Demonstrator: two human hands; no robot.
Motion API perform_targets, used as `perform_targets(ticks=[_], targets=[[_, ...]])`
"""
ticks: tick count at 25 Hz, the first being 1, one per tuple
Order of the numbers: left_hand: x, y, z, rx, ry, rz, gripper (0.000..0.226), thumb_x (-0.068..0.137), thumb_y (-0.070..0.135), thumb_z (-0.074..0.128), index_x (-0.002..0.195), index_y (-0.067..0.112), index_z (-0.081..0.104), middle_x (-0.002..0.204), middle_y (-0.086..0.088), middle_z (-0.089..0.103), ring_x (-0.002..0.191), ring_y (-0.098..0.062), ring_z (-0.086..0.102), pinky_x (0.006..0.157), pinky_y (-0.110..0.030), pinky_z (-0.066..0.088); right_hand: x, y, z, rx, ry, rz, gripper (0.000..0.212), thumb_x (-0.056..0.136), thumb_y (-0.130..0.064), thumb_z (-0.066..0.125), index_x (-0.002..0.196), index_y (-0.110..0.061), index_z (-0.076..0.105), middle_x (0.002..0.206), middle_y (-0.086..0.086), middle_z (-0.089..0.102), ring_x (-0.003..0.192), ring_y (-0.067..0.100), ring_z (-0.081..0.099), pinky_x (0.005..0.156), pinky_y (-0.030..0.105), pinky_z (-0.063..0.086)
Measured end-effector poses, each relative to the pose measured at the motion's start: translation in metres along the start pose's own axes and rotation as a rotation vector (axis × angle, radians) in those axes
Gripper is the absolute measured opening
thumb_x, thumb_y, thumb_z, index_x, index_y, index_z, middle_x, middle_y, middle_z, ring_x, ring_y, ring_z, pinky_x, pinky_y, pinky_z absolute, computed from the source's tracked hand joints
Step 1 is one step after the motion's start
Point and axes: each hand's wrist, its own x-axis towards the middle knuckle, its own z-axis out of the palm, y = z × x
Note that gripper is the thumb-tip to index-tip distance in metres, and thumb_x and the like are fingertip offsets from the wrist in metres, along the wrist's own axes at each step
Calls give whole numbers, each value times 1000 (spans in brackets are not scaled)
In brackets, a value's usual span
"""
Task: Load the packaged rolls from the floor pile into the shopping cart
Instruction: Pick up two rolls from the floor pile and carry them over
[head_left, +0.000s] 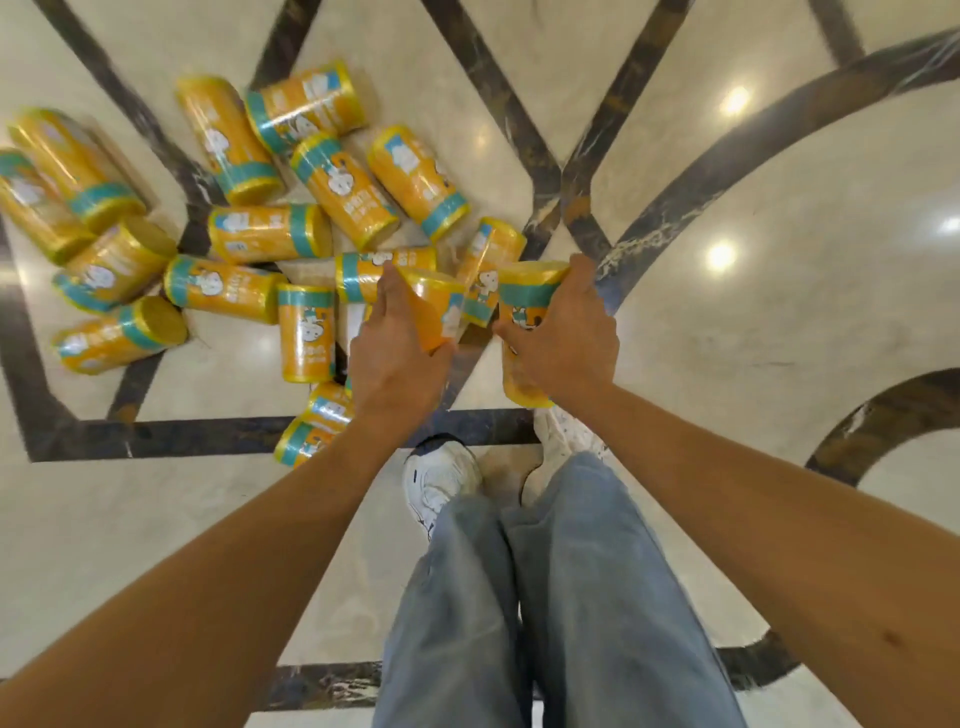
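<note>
A single wide-angle camera rides on my head, facing forward and steeply down; my left hand (395, 338) and right hand (566, 332) sit close at mid-frame; the floor (779, 312) lies farther below.

Leftmost roll (31, 208) cut by edge; label print (307, 332) blurred.

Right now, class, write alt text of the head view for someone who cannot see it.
Looking down, the left hand grips one yellow roll and the right hand another roll, beside a scattered floor pile. No shopping cart shows.
</note>
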Motion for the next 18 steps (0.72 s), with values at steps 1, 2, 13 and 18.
perform_targets(ticks=[1, 2, 13, 18], targets=[[-3, 13, -26, -19, 31, 22, 97, 82, 28, 71, 151, 8, 6, 147, -14, 40, 119, -35, 50, 88, -39, 42, -8, -17, -20, 2, 15, -17, 83, 80, -42, 71, 141, -11, 24, 132, 7, 50, 113, 30, 55, 79, 37, 43], [-7, 28, -58, -45, 68, 50, 96, 82, 28, 71, 151, 8, 8, 143, -14, 44, 116, -35, 52, 84, -38, 42, -17, -39, -44, 16, 39, -41, 84, 80, -42, 72, 142, -12, 24, 132, 6, 51, 112, 30, 56, 81, 38, 45], [-103, 206, -484, -410, 589, 239, 96, 75, 33, 76, 151, 18, 19, 105, -9, 66, 100, -25, 61, 83, -32, 46, -172, -329, -386, 191, 459, -539, 97, 80, -44, 71, 152, -18, 11, 148, 3, 37, 128, 27, 44, 95, 39, 40], [-198, 240, -645, -503, 881, 324, 92, 68, 29, 83, 145, 19, 34, 101, 8, 61, 96, -13, 59, 88, -29, 49, -273, -427, -502, 222, 529, -841, 100, 81, -49, 68, 152, -19, 5, 148, 3, 35, 131, 24, 41, 99, 42, 39]])
